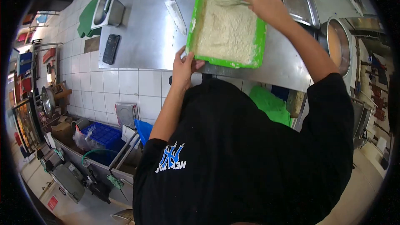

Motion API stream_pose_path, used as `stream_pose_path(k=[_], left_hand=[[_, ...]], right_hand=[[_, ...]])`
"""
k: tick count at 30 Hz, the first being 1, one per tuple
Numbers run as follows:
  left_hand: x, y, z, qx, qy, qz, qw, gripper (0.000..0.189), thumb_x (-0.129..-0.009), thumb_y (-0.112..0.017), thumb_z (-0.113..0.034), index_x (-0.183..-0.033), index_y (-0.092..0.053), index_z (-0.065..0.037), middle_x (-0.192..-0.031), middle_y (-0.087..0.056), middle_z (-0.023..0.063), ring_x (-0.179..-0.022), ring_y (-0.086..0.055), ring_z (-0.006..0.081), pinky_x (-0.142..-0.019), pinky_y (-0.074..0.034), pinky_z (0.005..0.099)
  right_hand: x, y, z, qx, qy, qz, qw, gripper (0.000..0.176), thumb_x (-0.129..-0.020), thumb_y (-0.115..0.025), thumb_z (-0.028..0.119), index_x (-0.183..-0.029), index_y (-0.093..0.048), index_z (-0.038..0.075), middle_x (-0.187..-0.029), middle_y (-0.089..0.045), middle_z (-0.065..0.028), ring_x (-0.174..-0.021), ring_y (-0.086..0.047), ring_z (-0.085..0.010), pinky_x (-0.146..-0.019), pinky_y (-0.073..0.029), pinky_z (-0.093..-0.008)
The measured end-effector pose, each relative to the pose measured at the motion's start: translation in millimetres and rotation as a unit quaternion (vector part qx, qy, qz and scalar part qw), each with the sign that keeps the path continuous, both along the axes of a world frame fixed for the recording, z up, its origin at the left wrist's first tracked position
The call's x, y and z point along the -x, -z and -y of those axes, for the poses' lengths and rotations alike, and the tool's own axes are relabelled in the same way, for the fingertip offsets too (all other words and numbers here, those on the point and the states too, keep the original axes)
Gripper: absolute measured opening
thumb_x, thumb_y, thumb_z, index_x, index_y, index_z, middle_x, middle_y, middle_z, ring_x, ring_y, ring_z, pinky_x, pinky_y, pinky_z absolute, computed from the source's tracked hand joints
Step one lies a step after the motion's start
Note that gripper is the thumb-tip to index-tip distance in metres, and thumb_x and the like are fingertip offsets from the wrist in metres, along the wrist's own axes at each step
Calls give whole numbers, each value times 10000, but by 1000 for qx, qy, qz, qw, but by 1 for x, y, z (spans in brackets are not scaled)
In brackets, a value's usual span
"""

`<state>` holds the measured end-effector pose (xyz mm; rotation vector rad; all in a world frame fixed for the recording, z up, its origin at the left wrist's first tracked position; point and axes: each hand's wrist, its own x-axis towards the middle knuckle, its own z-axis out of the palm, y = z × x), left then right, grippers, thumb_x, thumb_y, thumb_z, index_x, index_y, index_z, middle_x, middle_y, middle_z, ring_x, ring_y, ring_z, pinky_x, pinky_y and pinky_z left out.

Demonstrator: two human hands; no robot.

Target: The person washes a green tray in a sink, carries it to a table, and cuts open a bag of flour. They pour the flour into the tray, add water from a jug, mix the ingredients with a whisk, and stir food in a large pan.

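Note:
A bright green rectangular tub stands on the steel table, filled with pale, lumpy batter or wet flour. My left hand grips the tub's near left corner, thumb against the wall and fingers around the rim. At the tub's far right side, my right hand is closed around the handle of a wire whisk. The whisk's wires rest in the far part of the mixture, partly coated by it. White smears of the mixture stick to the tub's rim.
Left of the tub lies a knife with a dark handle. A black phone-like object and a steel container sit near the table's left end. To the right are a metal tray and a large steel bowl with orange-brown contents.

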<state>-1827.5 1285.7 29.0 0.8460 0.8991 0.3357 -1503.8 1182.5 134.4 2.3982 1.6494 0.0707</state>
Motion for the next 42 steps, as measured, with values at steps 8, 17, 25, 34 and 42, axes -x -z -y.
stream_pose_path(k=[8,17,25,34,42], left_hand=[[-10,2,8,89,-49,37,994,307,-999,-486,-150,-1192,-337,39,-1145,-525,238,-930,-667,336,-793,-626,415],[-5,14,19,118,-91,136,979,225,-1013,-536,-208,-1090,-445,-18,-1053,-593,107,-871,-694,257,-766,-621,380],[-4,15,19,117,-78,135,981,182,-1025,-510,-209,-1054,-394,-72,-1054,-584,100,-867,-691,240,-761,-615,380],[-1,11,16,52,-34,125,990,180,-1038,-479,-207,-1077,-393,-54,-1067,-588,122,-883,-684,226,-790,-606,370],[-2,16,16,45,-41,114,992,203,-1025,-510,-219,-1070,-413,-46,-1072,-581,131,-871,-684,240,-785,-612,367]], right_hand=[[8,-87,-8,248,166,-115,947,435,-907,-535,436,-1013,-692,44,-978,-698,-212,-869,-683,-349,-704,-528,-466],[18,-93,-1,446,174,-229,847,433,-967,-500,460,-1278,-624,186,-795,-654,-155,-624,-643,-263,-573,-512,-424],[41,-32,117,263,191,-459,827,416,-990,-493,412,-1328,-595,192,-660,-623,-94,-516,-588,-186,-491,-468,-354],[142,2,80,43,223,-216,950,424,-987,-488,359,-1409,-463,337,-744,-644,-196,-675,-649,-394,-608,-522,-511],[110,-10,97,35,240,-127,962,437,-994,-473,374,-1429,-439,341,-710,-637,-213,-668,-651,-422,-608,-525,-520]])
